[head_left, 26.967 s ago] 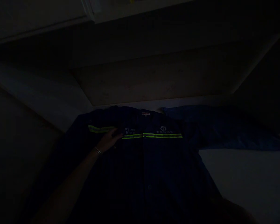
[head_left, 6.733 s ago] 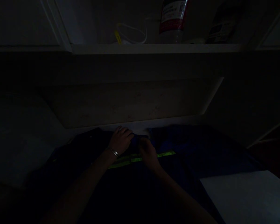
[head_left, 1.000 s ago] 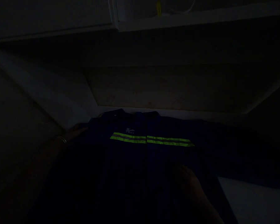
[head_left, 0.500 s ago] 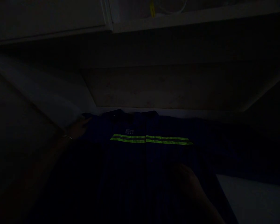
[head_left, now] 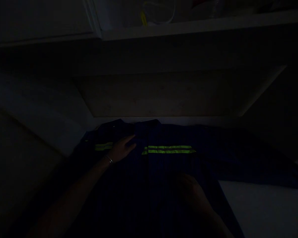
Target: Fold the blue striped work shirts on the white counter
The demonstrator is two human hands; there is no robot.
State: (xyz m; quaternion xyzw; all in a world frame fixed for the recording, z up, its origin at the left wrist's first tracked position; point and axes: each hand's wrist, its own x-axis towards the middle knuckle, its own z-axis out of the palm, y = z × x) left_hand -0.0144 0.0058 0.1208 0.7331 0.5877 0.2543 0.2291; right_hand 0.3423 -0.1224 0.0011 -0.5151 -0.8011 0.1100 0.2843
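Note:
A dark blue work jacket (head_left: 169, 168) with yellow-green reflective stripes (head_left: 171, 149) is spread out, its collar (head_left: 149, 124) toward the back panel. My left hand (head_left: 121, 149), with a bracelet at the wrist, rests over the left chest just below the collar. Its thumb and fingers look apart, against the fabric. Around that hand the cloth is doubled over, and the chest stripe is broken there. My right hand (head_left: 190, 190) lies low on the jacket's right front; its fingers fade into the dark, so their pose is unclear.
The scene is very dark. A shelf edge (head_left: 178, 28) runs overhead, holding a white cord (head_left: 172, 15) and a yellow item (head_left: 143, 19). A side panel (head_left: 39, 109) stands at the left, a back panel (head_left: 159, 96) behind. Pale surface (head_left: 263, 208) shows at the lower right.
My left hand has moved right from the jacket's left shoulder to near its middle, and the left side is now folded inward, covering the chest logo. The right hand stays low on the jacket.

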